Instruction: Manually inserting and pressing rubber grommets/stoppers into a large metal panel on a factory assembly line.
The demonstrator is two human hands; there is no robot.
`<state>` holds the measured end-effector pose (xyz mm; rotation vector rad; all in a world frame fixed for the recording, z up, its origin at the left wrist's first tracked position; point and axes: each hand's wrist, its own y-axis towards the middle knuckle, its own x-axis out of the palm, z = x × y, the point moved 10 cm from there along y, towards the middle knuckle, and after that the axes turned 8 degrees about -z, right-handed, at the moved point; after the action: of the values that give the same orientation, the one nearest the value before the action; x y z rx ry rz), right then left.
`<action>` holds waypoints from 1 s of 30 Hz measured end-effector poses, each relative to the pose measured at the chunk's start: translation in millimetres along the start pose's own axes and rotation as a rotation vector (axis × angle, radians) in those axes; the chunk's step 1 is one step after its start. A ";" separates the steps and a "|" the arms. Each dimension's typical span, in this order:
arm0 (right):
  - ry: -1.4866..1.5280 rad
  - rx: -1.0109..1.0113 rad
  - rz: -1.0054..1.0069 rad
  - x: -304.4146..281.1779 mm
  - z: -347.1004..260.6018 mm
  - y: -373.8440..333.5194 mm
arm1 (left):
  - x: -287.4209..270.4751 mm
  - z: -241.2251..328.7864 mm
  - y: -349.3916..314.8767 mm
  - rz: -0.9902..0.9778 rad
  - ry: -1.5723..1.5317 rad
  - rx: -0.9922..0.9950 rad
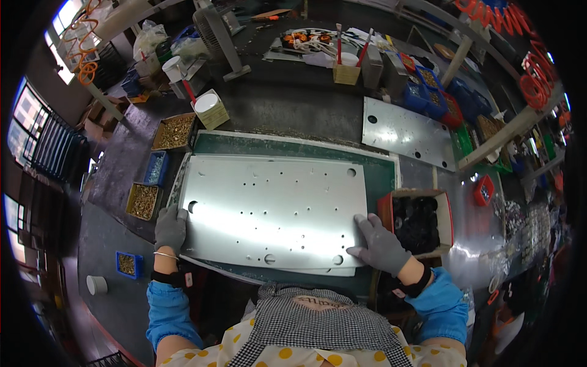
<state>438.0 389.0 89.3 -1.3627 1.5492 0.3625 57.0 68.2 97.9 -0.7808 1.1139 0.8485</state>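
Gloved left hand [170,230] and right hand [383,244] at smooth, shiny, hole-punched metal sheet [278,199]

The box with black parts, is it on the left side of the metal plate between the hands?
No, the box is right of the metal plate, beside the gloved right hand.

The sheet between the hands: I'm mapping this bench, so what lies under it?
A second sheet seems to peek out at the near right; a green board shows past the far and right edges. The rest under the top sheet is covered.
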 end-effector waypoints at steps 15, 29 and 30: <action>0.861 0.155 0.458 -24.0 52.0 -73.9 | 13.8 80.6 -53.1 -0.696 -1.462 0.272; 0.160 0.633 0.324 -8.7 208.3 -47.1 | 60.7 83.4 -15.8 -0.745 -1.194 0.122; 0.102 0.734 0.294 -2.4 220.6 -36.7 | 62.3 81.1 -20.1 -0.767 -1.157 0.078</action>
<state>573.7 545.2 4.4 -0.5919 1.7307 -0.1089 122.5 140.3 61.1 -0.4427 -0.1985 0.4371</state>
